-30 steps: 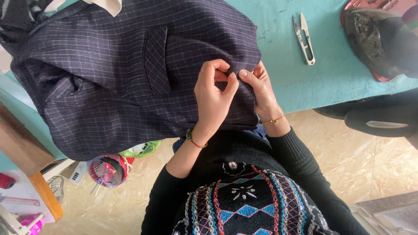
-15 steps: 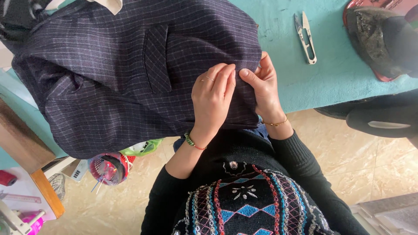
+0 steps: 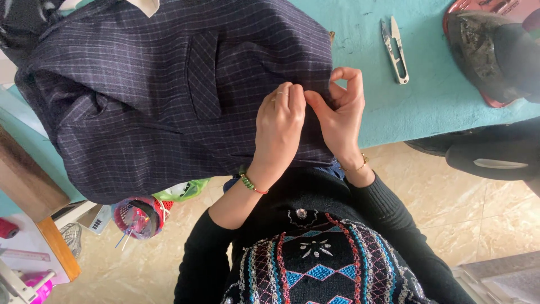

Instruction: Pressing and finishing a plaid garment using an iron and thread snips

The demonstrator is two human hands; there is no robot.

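Lying over the left and middle part of the turquoise surface (image 3: 427,107), the dark checked jacket (image 3: 140,112) hung with its lower edge over the near side of the surface, toward the person. A flap pocket (image 3: 203,76) showed on the front of the jacket, and a bit of pale lining (image 3: 147,5) showed at the top edge of the view.

Both hands met at the right edge of the jacket. The left hand (image 3: 279,126) lay on the cloth with its fingers bent and close together, pressing or pinching the fabric at the edge; a ring was on one finger and a green bead bracelet (image 3: 249,183) on the wrist. The right hand (image 3: 340,115) held the same edge, the thumb and the curled fingers narrow and closed on the fabric, with a thin bracelet on its wrist. The two hands touched each other at the fingertips.

A small pair of thread snips (image 3: 395,49) lay on the surface, well apart from the hands, toward the upper right. Further right, a dark iron on a red tray (image 3: 484,50) stood at the corner. Below the jacket on the left, a pink basket (image 3: 138,217) with small things stood on the tiled floor (image 3: 478,225), near a wooden board (image 3: 28,186).
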